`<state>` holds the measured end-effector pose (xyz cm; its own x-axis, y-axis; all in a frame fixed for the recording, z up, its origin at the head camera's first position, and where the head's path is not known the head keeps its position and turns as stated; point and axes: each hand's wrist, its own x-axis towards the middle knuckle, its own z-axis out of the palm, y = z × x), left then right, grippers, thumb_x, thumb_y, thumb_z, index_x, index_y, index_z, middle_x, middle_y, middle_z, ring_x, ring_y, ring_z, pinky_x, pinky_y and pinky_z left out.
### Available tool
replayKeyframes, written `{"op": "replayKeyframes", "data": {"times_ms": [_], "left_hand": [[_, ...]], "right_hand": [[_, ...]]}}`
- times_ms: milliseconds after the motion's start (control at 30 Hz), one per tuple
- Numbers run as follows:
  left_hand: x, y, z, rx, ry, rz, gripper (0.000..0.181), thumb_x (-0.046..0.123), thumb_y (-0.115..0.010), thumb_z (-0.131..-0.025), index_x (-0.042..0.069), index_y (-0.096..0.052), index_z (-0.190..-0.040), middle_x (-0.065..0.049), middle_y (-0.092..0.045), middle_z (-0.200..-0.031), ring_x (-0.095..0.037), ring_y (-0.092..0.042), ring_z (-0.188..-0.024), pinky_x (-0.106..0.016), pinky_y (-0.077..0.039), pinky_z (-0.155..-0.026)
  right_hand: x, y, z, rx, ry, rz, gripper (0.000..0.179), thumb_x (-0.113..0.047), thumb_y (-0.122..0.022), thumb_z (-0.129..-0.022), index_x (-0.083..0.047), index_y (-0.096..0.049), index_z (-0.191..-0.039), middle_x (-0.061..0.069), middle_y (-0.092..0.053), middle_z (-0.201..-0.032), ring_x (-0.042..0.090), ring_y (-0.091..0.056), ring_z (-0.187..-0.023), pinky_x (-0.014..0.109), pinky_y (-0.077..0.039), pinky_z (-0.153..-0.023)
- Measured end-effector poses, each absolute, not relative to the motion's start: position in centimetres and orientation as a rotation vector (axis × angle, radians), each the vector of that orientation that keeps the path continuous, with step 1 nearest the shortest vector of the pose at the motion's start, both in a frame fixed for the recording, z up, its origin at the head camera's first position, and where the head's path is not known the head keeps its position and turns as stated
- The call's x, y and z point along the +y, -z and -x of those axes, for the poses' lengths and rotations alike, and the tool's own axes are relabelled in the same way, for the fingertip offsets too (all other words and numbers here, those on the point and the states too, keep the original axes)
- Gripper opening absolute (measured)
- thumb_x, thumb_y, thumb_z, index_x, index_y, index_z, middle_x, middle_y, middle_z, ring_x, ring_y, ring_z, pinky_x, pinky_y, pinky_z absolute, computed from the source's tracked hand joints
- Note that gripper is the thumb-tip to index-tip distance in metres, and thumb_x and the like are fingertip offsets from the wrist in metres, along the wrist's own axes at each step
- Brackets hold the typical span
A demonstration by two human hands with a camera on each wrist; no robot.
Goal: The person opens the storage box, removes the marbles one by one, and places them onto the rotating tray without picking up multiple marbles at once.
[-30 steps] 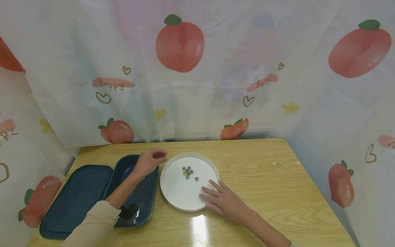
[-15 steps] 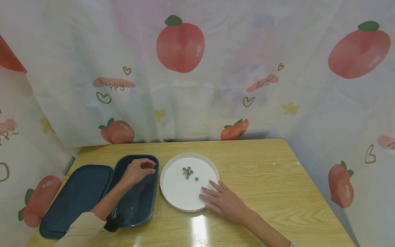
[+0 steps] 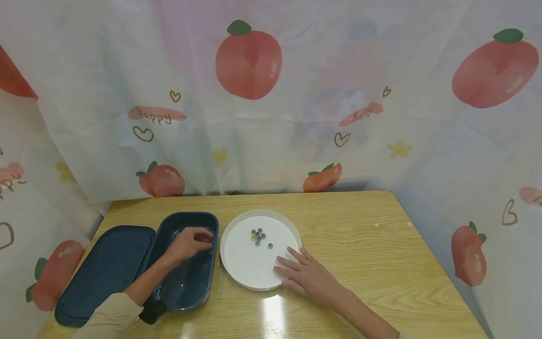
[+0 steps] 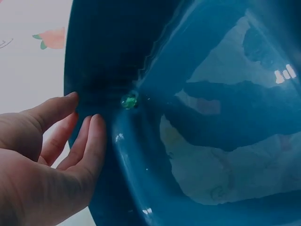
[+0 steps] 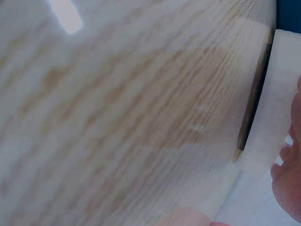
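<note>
My left hand [image 3: 191, 242] is over the right half of a dark blue two-part container [image 3: 186, 287]. In the left wrist view, its thumb and fingertips are bent and apart, with nothing between them. A green marble [image 4: 129, 100] lies low in the container's corner, just beyond those fingertips. My right hand [image 3: 311, 278] rests with spread fingers on the near right rim of a round white plate [image 3: 245, 270]. On that plate sit several small coloured marbles [image 3: 257, 237], most of them clustered. One marble [image 3: 270, 246] lies apart, nearer the right hand.
To the left lies the container's flat blue half [image 3: 106, 273], joined along one side. All of this stands on a wooden table [image 3: 360, 240]. A fruit-print curtain [image 3: 275, 150] hangs behind the table's far edge.
My left hand has moved left and down, from beside the plate's left edge to over the blue container. The right hand and the marbles on the plate have stayed in place.
</note>
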<state>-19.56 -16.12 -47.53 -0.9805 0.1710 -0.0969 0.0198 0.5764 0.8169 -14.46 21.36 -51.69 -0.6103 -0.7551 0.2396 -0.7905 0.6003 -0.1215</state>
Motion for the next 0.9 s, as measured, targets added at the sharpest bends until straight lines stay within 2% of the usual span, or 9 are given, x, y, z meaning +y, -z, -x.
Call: {"op": "replayKeyframes", "data": {"times_ms": [500, 900], "left_hand": [[-15.2, 48.8, 18.7, 2.733, -1.237, -0.129, 0.014, -0.003, -0.075, -0.083, 0.005, -0.075, -0.094, -0.001, -0.070, -0.088, -0.020, -0.066, -0.086, -0.039, -0.053, -0.076], [-15.5, 49.6, 18.7, 2.811, -1.188, -0.199, 0.010, 0.000, -0.077, -0.081, 0.006, -0.078, -0.089, -0.002, -0.072, -0.083, -0.021, -0.068, -0.081, -0.041, -0.054, -0.074]], "right_hand": [[21.4, 51.6, 14.4, -2.670, -0.322, -1.300, 0.038, -0.037, -0.051, -0.105, -0.021, -0.064, -0.137, -0.001, -0.053, -0.146, 0.033, -0.036, -0.142, 0.057, -0.028, -0.112], [21.5, 51.6, 14.4, -2.686, -0.326, -1.296, 0.039, -0.038, -0.048, -0.106, -0.022, -0.062, -0.139, -0.002, -0.052, -0.147, 0.032, -0.035, -0.143, 0.057, -0.028, -0.111]]}}
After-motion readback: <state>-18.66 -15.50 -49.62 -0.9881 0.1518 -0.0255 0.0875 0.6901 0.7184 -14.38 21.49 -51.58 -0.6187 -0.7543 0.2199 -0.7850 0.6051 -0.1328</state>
